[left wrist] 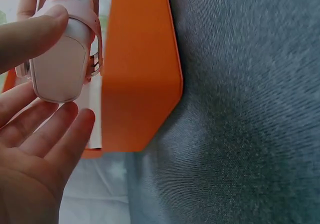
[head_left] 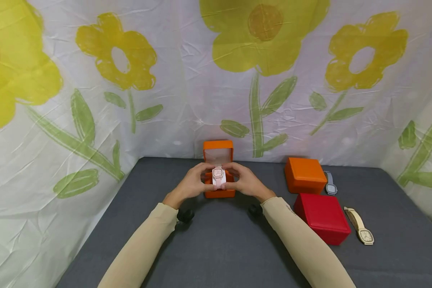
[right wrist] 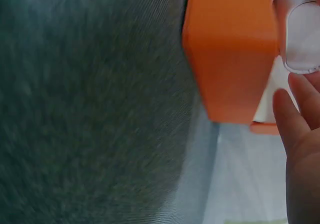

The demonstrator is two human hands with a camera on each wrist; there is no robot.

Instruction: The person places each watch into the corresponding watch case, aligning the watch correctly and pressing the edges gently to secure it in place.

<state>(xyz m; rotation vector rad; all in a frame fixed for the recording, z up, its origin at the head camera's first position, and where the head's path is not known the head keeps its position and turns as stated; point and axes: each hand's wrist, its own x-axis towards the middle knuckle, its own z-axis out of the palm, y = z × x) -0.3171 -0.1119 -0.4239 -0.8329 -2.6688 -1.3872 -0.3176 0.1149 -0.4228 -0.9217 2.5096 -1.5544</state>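
Both hands on pink watch (head_left: 218,176): my left hand (head_left: 192,183) and right hand (head_left: 245,181) pinch it above open orange box (head_left: 219,154), fingers curled round its cushion.

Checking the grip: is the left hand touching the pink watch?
Touching. The left wrist view shows the left hand with a fingertip pressed on the pink watch cushion.

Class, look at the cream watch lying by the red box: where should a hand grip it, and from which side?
Pinch the cream watch across its strap, just behind the face, coming from above. It lies flat and stretched out on the table, so only its narrow edges offer hold. The red box crowds its left side.
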